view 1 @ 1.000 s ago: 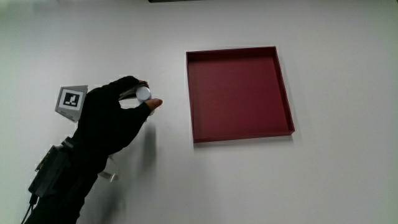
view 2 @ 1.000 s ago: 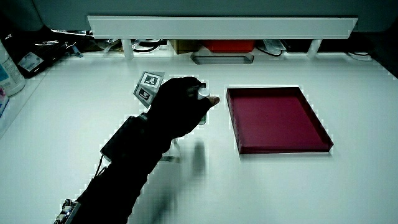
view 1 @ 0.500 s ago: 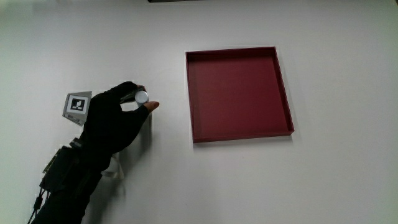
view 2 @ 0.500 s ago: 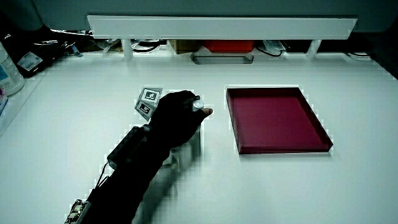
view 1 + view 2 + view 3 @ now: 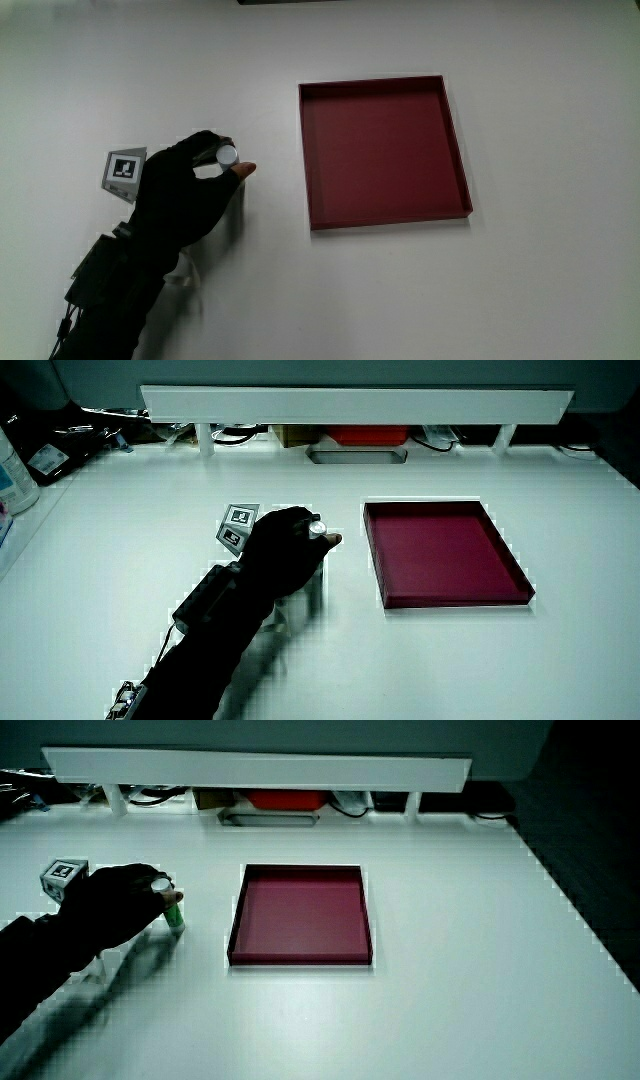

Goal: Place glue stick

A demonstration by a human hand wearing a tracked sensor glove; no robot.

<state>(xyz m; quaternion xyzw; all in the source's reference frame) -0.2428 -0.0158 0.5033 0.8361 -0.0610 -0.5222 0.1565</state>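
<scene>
We see the hand (image 5: 185, 195) on the white desk (image 5: 520, 290), its patterned cube (image 5: 124, 171) on the back and the forearm running toward the person. Its grip is pinched around the glue stick (image 5: 227, 155), whose white cap faces up in the main view. In a side view the stick (image 5: 172, 909) stands upright with its green body reaching down to the desk. Beside the hand, apart from it, lies a dark red tray (image 5: 455, 150), holding nothing.
</scene>
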